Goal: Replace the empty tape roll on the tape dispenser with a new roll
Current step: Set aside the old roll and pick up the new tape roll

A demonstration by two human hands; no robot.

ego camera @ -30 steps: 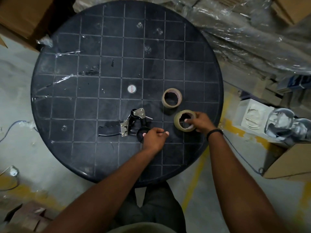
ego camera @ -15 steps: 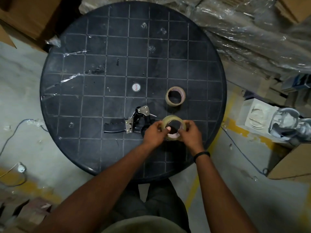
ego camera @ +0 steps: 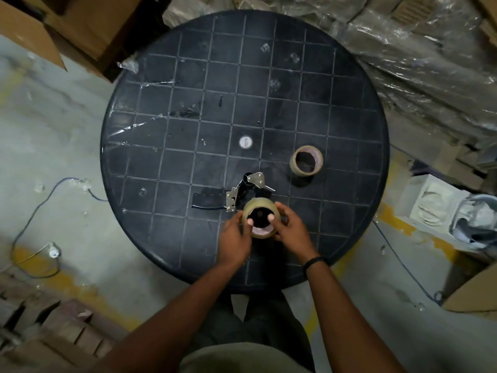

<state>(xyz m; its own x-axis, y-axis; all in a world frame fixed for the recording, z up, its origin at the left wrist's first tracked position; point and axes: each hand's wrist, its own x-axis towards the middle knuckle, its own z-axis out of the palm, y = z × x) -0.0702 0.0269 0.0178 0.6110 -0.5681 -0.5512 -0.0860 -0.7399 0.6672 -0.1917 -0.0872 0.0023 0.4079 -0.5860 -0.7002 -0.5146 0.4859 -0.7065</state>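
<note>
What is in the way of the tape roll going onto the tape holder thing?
Nothing visible. Both hands, left hand and right hand, hold the tape roll right at the tape dispenser. The other roll sits apart, farther back on the table.

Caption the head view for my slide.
Both hands, left and right, hold a clear tape roll beside the black tape dispenser.

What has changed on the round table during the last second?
The right hand carried the tan roll of clear packing tape leftward to the black-handled metal tape dispenser; the left hand joined it, so both grip it now. The second, thinner tape roll and dispenser stayed put.
</note>
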